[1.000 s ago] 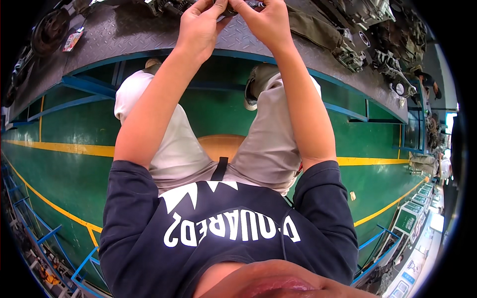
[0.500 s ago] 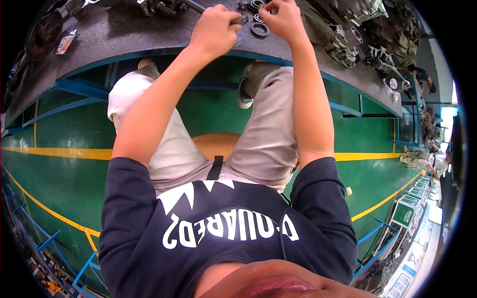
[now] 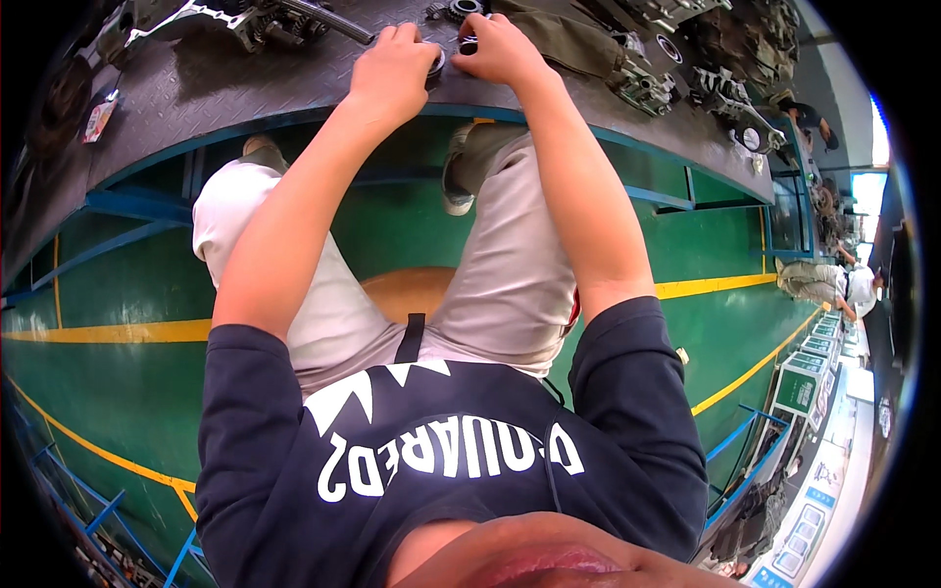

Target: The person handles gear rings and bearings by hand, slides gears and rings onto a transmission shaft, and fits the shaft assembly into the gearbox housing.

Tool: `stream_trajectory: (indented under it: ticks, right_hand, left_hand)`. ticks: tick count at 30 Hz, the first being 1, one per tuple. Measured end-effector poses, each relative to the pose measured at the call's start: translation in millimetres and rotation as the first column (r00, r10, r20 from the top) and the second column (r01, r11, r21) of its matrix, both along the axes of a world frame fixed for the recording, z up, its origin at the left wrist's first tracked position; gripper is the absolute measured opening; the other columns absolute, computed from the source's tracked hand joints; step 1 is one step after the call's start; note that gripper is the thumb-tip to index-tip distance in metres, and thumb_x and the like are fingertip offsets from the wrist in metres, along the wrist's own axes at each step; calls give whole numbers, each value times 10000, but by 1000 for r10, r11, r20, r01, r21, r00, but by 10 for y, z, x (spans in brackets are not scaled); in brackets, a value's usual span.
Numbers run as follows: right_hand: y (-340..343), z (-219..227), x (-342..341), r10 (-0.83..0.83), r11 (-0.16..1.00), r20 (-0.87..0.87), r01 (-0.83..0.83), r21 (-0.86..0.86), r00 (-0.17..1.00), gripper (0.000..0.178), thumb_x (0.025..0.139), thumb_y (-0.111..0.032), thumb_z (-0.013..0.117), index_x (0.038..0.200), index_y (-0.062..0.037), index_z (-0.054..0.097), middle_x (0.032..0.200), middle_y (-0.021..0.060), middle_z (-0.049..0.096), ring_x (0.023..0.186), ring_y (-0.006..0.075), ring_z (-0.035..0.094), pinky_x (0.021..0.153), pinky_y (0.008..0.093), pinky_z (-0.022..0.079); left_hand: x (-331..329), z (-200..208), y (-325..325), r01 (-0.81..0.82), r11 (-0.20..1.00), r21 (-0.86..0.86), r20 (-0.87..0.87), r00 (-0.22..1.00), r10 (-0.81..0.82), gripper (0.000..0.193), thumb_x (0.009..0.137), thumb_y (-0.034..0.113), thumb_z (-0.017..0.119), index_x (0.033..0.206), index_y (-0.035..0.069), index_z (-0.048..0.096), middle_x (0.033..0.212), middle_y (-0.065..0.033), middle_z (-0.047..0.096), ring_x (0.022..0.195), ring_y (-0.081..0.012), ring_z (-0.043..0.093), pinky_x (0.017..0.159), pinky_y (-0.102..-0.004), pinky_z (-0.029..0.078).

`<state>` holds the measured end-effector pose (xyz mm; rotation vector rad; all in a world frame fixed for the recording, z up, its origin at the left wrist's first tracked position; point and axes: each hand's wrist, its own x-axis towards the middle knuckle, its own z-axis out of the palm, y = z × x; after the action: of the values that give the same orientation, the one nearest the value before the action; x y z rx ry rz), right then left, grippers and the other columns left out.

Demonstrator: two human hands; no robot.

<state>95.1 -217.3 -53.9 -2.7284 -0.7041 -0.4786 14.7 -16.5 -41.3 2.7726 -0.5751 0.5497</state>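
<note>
My left hand [image 3: 394, 71] is at the near part of the workbench, fingers curled round the edge of a metal ring [image 3: 438, 64]. Most of that ring lies behind the hand. To its right my right hand [image 3: 502, 51] is closed, thumb and fingers round a dark toothed gear ring [image 3: 468, 46], which shows only partly. Just beyond the hands lies another gear ring [image 3: 464, 10]. A long metal shaft [image 3: 333, 20] ends just above my left hand, apart from the ring.
The dark, textured metal bench top [image 3: 225, 83] has a blue frame. Gearbox parts [image 3: 642, 83] and a dark cloth [image 3: 559, 39] lie to the right, with metal castings [image 3: 265, 24] at the far left. A person [image 3: 823, 279] is at the far right, above the green floor [image 3: 412, 220].
Both hands have come lower and nearer the bench edge, and the view has shifted. The dark piece formerly seen in my left hand no longer shows; both hands now close on rings.
</note>
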Motion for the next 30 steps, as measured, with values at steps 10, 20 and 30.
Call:
stream_trajectory:
  ticks: [10,20,30]
  right_hand:
    - [280,37,20,-284,951,-219,245,-191,933,478,747,-306,838,1160,-75,766,1256,234,674,1177,396,651,1011,455,544]
    - [508,228,-138,-40,990,-11,42,134,999,471,669,-351,828,1073,-114,778,1069,152,751,1093,371,665,981,448,545]
    - [484,526,-288,259,935,-225,-186,301,939,540,660,-181,786,1145,38,695,974,232,751,914,332,744,851,386,578]
  left_hand:
    - [-323,259,6,155,980,-129,-48,986,-162,323,907,177,714,1216,85,693,1244,-129,638,1205,-345,607,976,-431,522]
    - [-716,121,47,299,953,52,-254,927,-277,341,902,247,726,1208,103,690,1154,-145,654,1121,-346,638,935,-447,539]
    - [-704,192,-138,377,888,264,-612,777,-148,460,966,361,673,1366,139,630,1247,-147,662,1181,-343,637,1005,-448,524]
